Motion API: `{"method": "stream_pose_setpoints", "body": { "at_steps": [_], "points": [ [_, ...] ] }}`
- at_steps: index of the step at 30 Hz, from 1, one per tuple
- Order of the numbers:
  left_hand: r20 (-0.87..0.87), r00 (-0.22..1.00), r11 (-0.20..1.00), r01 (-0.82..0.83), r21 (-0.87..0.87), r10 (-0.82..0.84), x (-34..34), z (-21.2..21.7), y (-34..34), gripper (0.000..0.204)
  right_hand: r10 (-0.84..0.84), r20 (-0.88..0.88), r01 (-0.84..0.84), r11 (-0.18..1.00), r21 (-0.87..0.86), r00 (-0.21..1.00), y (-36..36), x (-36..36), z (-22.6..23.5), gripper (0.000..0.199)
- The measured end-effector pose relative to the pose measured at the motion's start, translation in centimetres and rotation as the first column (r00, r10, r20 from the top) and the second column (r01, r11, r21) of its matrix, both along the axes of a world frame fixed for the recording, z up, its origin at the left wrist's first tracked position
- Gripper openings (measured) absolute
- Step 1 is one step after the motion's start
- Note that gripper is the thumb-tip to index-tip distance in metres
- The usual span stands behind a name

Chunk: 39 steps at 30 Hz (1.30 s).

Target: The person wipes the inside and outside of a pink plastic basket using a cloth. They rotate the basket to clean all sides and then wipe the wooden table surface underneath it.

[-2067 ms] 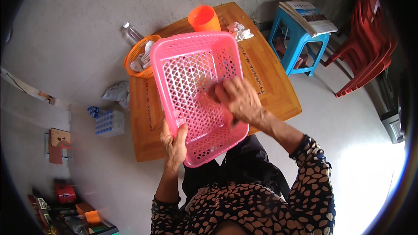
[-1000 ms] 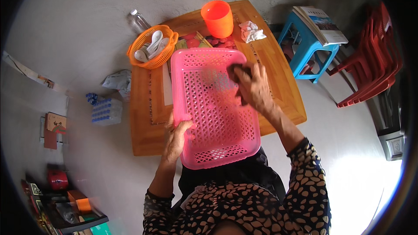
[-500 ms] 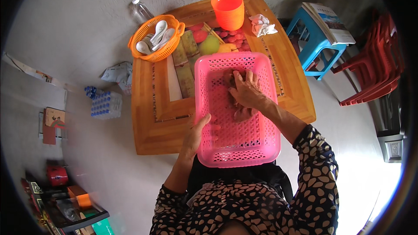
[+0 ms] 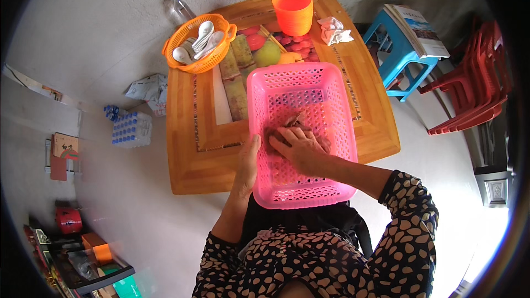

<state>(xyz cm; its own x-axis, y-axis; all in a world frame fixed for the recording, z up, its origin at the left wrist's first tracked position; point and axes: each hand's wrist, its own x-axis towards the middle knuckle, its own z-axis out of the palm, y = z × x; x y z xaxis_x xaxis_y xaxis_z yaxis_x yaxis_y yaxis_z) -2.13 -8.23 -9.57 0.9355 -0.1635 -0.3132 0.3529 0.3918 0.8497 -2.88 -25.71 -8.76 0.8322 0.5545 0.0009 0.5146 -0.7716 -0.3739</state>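
A pink perforated plastic basket (image 4: pixel 305 195) rests partly on the wooden table and juts over its near edge toward me. My left hand (image 4: pixel 248 163) grips the basket's left rim, thumb along the side and the other fingers hidden behind the wall. Inside, my right hand (image 4: pixel 300 150) is closed over a crumpled brownish cloth (image 4: pixel 324 143), pressing it against the basket floor left of the middle. Parts of the cloth show around the fingers; the palm side is hidden.
Toward the back of the wooden table (image 4: pixel 207 179) stand an orange basket (image 4: pixel 172 49) of white spoons (image 4: pixel 204 30), stacked orange cups (image 4: pixel 293 14) and crumpled tissue (image 4: pixel 333 31). A clear bottle (image 4: pixel 180 8) is behind. A blue stool (image 4: pixel 406 66) and red chairs (image 4: pixel 469 88) stand at right.
My right hand has slid the cloth from the basket's far part toward me and leftward. My left hand stays on the left rim.
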Motion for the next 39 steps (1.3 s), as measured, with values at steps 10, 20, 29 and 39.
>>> {"method": "stream_pose_setpoints", "body": {
  "at_steps": [10, 20, 29, 39],
  "points": [
    [-0.198, 0.974, 0.993, 0.117, 0.011, -0.112, -0.6, 2.1, 0.6, 0.048, 0.352, -0.623, 0.020, 0.861, 0.508, 0.698, -2.7, -2.6, 3.8, 0.040],
    [-0.039, 0.979, 0.902, 0.198, 0.382, -0.198, -0.8, 6.1, 1.2, 0.061, -0.249, 0.482, -0.111, 0.791, 0.602, 0.840, 0.4, 2.1, 9.3, 0.046],
    [0.262, 0.921, 0.816, 0.094, 0.570, -0.289, -2.4, 6.5, 0.6, 0.045, -0.342, 0.738, 0.079, 0.927, 0.367, 0.581, -1.5, 8.9, 8.0, 0.052],
    [0.241, 0.959, 0.905, 0.036, 0.423, -0.150, -2.7, 5.6, -0.3, 0.052, -0.513, 0.612, 0.622, 0.782, 0.043, 0.602, -9.8, 6.7, 2.6, 0.039]
  ]
}}
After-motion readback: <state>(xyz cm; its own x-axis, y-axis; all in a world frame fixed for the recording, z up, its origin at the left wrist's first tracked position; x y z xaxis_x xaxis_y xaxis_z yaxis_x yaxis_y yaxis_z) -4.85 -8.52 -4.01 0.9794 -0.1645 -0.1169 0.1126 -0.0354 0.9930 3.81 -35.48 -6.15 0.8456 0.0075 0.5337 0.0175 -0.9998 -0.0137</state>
